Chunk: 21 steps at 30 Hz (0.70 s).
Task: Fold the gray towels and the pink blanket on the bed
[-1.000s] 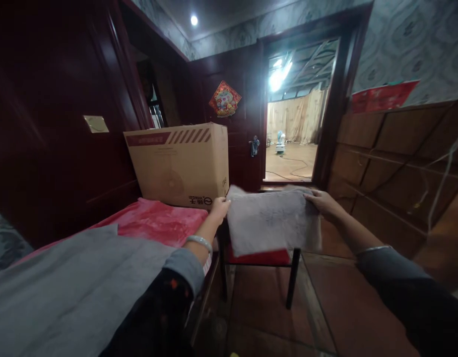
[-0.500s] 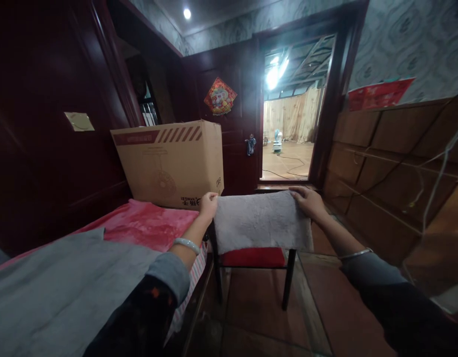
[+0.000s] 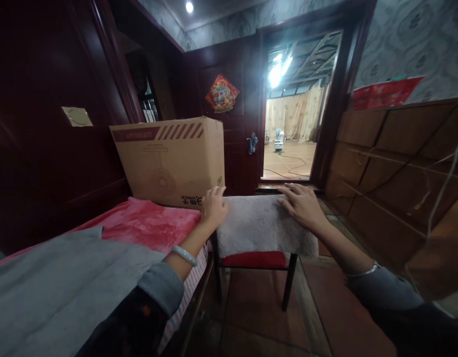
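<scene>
Over a chair (image 3: 254,260), grey cloth (image 3: 256,225), 2 hands (image 3: 214,209) (image 3: 305,206) at top

The box (image 3: 160,161) reads YANGZI (image 3: 189,202), upside down near its lower edge (Chinese characters sit beside it), while the lettering on its dark red band (image 3: 137,134), the print on its side and any wording on the red sheet (image 3: 387,92) at right cannot be made out.

A cardboard box (image 3: 165,161) is seen at the far edge of the pink blanket (image 3: 149,223), backed by a door (image 3: 236,166).
</scene>
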Motion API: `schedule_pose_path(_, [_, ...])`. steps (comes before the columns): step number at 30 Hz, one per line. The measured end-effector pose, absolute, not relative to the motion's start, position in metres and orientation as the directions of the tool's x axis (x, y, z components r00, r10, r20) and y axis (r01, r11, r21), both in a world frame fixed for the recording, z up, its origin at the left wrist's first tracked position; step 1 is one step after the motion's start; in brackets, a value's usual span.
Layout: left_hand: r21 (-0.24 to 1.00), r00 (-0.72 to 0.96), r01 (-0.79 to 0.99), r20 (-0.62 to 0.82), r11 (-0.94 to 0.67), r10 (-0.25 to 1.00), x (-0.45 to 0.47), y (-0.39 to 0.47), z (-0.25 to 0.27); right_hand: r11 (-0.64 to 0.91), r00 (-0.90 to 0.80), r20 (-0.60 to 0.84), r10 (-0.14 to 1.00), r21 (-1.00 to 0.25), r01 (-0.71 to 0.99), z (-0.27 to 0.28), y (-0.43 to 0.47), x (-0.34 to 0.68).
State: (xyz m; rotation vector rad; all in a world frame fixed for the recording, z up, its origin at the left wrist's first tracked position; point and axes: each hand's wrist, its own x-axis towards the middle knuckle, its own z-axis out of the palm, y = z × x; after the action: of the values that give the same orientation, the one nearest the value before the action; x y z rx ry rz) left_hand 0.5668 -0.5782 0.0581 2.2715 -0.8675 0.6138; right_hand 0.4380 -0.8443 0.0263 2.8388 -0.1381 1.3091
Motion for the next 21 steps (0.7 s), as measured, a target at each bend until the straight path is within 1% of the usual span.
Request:
schedule_pose_path(2, [0.116,0.513,-0.819,0.586,-0.562,-0.627,0.556,-0.586,0.057,-0.998,0.695,0.719,0.018,0.05,-0.025,0.026,-0.832,0.443])
schedule_pose_path(3, [0.035,0.465,-0.843,0.547,-0.536,-0.696,0.553,-0.59,0.056,-0.998,0.719,0.694,0.046,0.066,0.0,0.025,-0.828,0.445])
schedule_pose_path(4, [-0.011,0.446,-0.853,0.503,-0.521,-0.74,0.551,-0.594,0.054,-0.997,0.74,0.67,0.061,0.07,0.019,0.024,-0.826,0.447])
schedule_pose_path(5, [-0.033,0.447,-0.854,0.463,-0.519,-0.766,0.55,-0.596,0.052,-0.997,0.756,0.651,0.064,0.066,0.027,0.023,-0.825,0.448])
schedule_pose_path(8, [-0.048,0.468,-0.848,0.4,-0.528,-0.788,0.553,-0.599,0.046,-0.998,0.769,0.639,0.041,0.057,0.006,0.02,-0.827,0.449])
schedule_pose_path(15, [-0.081,0.43,-0.862,0.408,-0.501,-0.805,0.561,-0.592,0.044,-0.999,0.754,0.656,0.027,0.052,-0.01,0.018,-0.828,0.45])
schedule_pose_path(19, [-0.065,0.45,-0.852,0.42,-0.52,-0.788,0.569,-0.575,0.043,-0.997,0.76,0.649,0.038,0.074,-0.013,0.018,-0.828,0.449])
schedule_pose_path(21, [-0.03,0.49,-0.832,0.427,-0.553,-0.76,0.573,-0.559,0.041,-0.997,0.758,0.651,0.031,0.069,-0.018,0.017,-0.828,0.45])
